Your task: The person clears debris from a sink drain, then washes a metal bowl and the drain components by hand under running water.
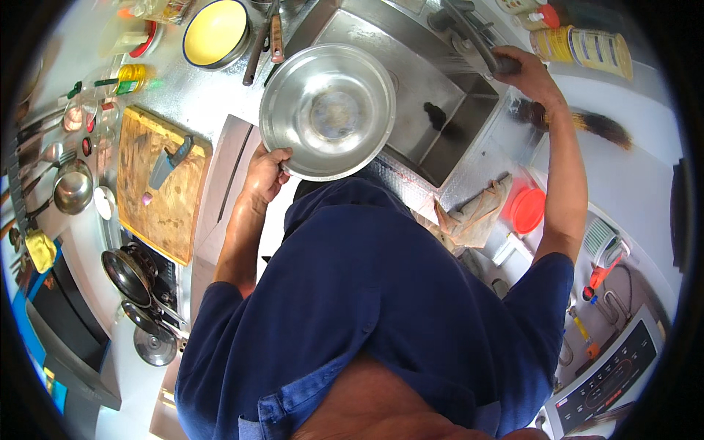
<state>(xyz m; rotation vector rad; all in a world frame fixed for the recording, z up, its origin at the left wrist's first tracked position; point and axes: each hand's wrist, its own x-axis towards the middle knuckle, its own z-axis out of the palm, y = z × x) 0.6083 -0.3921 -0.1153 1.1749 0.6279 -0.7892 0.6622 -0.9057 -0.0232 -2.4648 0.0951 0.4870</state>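
Observation:
My left hand (269, 171) grips the near-left rim of a wide stainless steel basin (357, 140), thumb over the edge. The basin is held tilted over the near-left side of the metal sink (412, 80); its inside faces up, with a dull, brownish stain at the bottom. At the upper right, my right hand (520, 69) is closed around the dark end of the faucet's spout (477, 41). Fine streaks like water spray leave it towards the left. A dark scrap (434, 115) lies on the sink floor.
To the left lies a wooden cutting board (165, 212) with a cleaver (170, 163) on it. A yellow enamel bowl (214, 33) stands behind. Right of the sink are a brush (597, 125), a crumpled cloth (478, 214) and a red lid (528, 210). Pans (126, 275) sit at the lower left.

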